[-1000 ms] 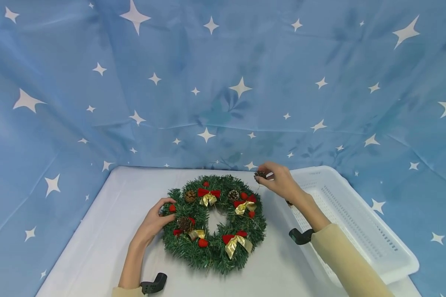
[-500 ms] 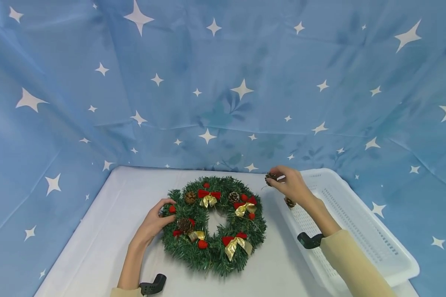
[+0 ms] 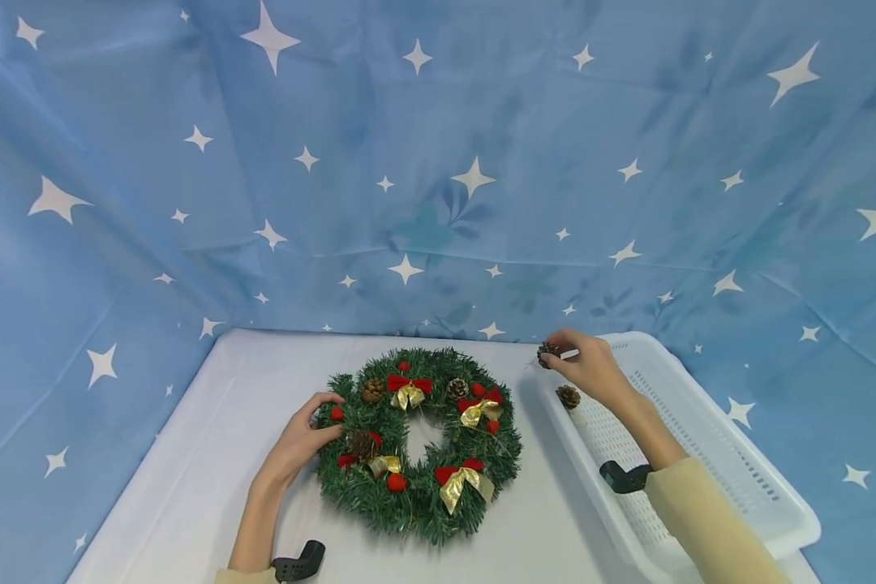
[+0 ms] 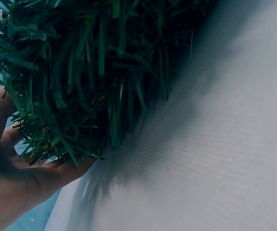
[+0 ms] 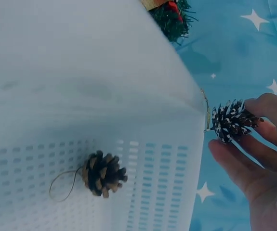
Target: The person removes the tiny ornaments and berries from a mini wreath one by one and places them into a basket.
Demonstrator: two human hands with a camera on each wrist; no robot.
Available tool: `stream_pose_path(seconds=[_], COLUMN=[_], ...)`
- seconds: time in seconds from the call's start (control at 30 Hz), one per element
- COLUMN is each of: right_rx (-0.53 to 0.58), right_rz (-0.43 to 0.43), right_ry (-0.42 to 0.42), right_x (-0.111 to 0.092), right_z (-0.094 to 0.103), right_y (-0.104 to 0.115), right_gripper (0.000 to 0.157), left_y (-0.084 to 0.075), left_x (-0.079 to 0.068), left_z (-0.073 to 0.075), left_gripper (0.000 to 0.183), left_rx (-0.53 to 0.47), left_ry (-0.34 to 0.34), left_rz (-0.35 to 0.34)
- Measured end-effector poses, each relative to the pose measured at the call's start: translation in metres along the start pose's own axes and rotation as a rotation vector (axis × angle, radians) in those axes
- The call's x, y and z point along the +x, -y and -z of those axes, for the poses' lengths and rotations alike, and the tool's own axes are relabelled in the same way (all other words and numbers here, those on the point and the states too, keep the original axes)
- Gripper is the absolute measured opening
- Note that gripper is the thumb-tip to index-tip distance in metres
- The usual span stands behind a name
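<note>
A green tinsel wreath (image 3: 427, 515) lies flat on the white table, trimmed with red-and-gold bows, red berries and several pine cones. My left hand (image 3: 301, 438) grips its left side, thumb and fingers curled round the edge; in the left wrist view the fingers reach under the green strands (image 4: 80, 62). Over the far left corner of the white basket, my right hand (image 3: 594, 371) pinches a pine cone (image 5: 232, 120) with white-tipped scales and a gold string loop. A browner pine cone (image 5: 102, 174) with its own loop lies inside the basket, below that hand.
The white plastic basket (image 3: 766, 531) with slotted walls stands at the right of the table (image 3: 182, 487), its long side angled toward me. Behind the table hangs a blue curtain (image 3: 380, 219) with white stars.
My right hand has moved right with the pine cone, from beside the wreath to over the basket's corner. The pine cone in the basket shows more fully. The left hand stays put.
</note>
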State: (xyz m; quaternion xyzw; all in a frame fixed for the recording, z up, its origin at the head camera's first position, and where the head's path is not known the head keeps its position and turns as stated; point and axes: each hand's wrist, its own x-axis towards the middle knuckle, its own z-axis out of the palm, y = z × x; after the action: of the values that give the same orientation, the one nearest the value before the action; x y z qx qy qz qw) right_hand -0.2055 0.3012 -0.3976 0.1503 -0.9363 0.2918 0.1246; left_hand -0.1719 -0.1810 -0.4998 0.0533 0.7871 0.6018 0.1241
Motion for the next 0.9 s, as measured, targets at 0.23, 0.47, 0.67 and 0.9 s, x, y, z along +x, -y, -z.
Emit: stream_pose_path(seconds=[0.23,0.47,0.67,0.9], right_rx=[-0.002,-0.040,-0.036,-0.062], right_rz=[-0.041,-0.087,-0.096,-0.152], right_ry=[0.005,0.017,0.004,0.015], right_x=[-0.011,-0.016,-0.017,-0.023], right_z=[0.005,0.008,0.009,0.024], right_y=[-0.012,-0.023,-0.027,-0.036], right_gripper=[0.025,0.027,0.027,0.030], left_y=[-0.001,0.001,0.004,0.005], left_x=[0.000,-0.004,-0.007,0.001], left_z=[0.003,0.004,0.006,0.000], left_gripper=[0.047,0.048,0.048,0.048], left_rx=[0.004,0.006,0.007,-0.007], left_ry=[0.001,-0.001,-0.005,-0.002], left_rz=[0.004,0.029,0.035,0.012])
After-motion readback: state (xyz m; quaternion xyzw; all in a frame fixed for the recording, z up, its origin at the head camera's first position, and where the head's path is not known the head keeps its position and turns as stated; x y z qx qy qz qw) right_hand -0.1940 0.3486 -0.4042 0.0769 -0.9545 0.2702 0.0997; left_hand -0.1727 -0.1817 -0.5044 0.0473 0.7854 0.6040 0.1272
